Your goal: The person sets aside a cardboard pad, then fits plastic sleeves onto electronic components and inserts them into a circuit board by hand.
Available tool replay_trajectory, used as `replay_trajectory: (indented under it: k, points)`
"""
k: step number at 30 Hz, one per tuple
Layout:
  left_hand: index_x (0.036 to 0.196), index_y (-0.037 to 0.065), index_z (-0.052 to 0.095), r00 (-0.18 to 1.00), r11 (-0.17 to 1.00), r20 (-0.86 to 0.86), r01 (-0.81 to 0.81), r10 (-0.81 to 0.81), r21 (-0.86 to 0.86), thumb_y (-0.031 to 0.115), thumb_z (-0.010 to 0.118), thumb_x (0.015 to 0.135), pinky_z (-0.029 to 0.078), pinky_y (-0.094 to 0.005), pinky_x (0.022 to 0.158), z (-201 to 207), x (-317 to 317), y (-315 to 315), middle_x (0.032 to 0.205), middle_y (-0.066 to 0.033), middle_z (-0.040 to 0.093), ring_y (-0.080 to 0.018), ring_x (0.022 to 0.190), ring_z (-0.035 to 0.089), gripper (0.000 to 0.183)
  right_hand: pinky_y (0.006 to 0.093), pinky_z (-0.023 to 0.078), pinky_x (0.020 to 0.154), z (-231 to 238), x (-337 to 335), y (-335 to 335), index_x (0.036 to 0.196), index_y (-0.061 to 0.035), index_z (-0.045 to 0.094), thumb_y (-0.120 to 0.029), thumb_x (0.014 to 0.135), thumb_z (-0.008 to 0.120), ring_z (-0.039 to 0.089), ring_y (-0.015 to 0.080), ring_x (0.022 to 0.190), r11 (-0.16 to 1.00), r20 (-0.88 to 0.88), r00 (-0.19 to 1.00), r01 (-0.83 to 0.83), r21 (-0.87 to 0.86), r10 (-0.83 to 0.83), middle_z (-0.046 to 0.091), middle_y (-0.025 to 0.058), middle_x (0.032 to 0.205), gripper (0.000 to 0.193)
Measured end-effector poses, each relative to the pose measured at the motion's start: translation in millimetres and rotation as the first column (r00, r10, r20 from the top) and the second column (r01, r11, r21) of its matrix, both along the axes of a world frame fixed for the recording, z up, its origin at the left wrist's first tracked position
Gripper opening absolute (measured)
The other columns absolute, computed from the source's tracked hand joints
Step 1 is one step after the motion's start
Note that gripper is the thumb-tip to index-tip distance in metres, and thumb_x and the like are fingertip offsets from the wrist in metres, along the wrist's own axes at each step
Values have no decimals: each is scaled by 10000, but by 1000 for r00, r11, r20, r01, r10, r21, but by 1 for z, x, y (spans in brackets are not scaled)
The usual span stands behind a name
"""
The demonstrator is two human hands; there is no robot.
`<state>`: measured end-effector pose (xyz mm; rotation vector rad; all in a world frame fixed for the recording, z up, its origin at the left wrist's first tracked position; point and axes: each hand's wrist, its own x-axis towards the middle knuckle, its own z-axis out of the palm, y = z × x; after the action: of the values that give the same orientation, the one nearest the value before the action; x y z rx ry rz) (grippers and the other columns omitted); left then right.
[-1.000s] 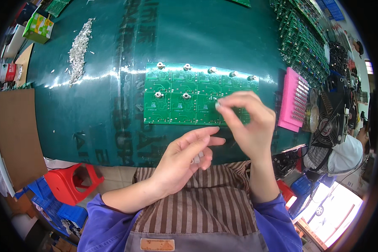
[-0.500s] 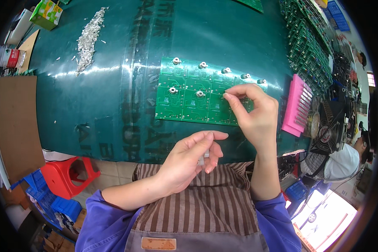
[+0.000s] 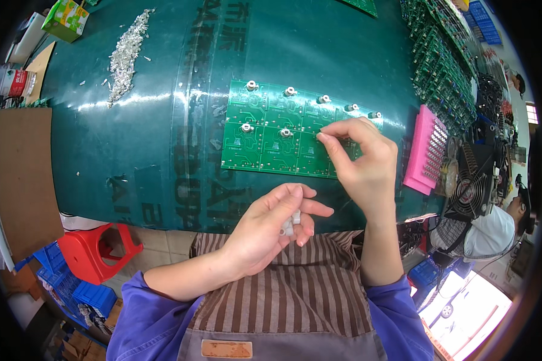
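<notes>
A green circuit board panel (image 3: pixel 280 153), divided into several sections, lies on the teal table mat. Small round silver components (image 3: pixel 286 133) stand upright along its far row and on the left of its near row. My right hand (image 3: pixel 364 159) is over the panel's right part, thumb and index finger pinched together at the near row; whatever is between the tips is hidden. Just in front of the panel's near edge, my left hand (image 3: pixel 268 225) is half curled, palm turned inward, holding several small whitish parts (image 3: pixel 291 224) in its fingers.
A pile of small clear parts (image 3: pixel 125 57) lies at the far left of the table. Pink foam (image 3: pixel 426 150) with rows of small components sits on the right, near stacked circuit boards (image 3: pixel 439 66). A brown board (image 3: pixel 24 180) and a red stool (image 3: pixel 99 253) are at left.
My left hand's fingers have opened slightly and shifted, showing more of the whitish parts. The pinched right hand has moved marginally left, and the panel appears slightly shifted in view.
</notes>
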<state>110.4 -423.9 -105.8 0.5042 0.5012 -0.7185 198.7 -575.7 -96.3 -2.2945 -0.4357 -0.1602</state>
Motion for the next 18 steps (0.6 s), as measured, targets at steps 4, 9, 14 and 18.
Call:
replay_trajectory:
  k: [4, 9, 14, 18]
  points:
    - [1010, 58, 496, 998, 999, 63, -10, 13, -48, 306, 377, 981, 407, -235, 535, 1, 0, 0, 961, -161, 621, -113, 588, 497, 277, 297, 469, 579, -7, -8, 4, 752, -31, 625, -14, 719, 685, 596, 214, 673, 998, 104, 992, 65, 11, -66, 635, 74, 727, 70]
    - [998, 52, 513, 990, 997, 128, 71, -67, -30, 298, 423, 968, 375, -224, 526, -1, -1, 0, 863, -113, 607, -95, 583, 470, 263, 318, 489, 635, -16, -12, -2, 758, -40, 626, 9, 672, 703, 602, 232, 732, 999, 260, 965, 38, -32, -29, 644, 62, 755, 126]
    - [1078, 18, 569, 989, 995, 111, 89, -92, 36, 229, 503, 942, 378, -186, 544, 0, -5, 1, 828, -37, 596, -58, 614, 463, 260, 340, 476, 756, -10, -15, -18, 781, -44, 625, 3, 670, 698, 592, 254, 886, 997, 217, 976, 0, -74, 16, 639, 83, 956, 141]
    - [1114, 34, 545, 986, 992, 126, 104, -112, 66, 230, 483, 948, 366, -196, 531, 6, -1, -5, 943, -92, 624, -64, 604, 458, 265, 343, 464, 776, 11, -27, -68, 775, -74, 637, -23, 691, 705, 605, 240, 858, 952, 312, 943, 198, -233, -119, 656, 65, 895, 119]
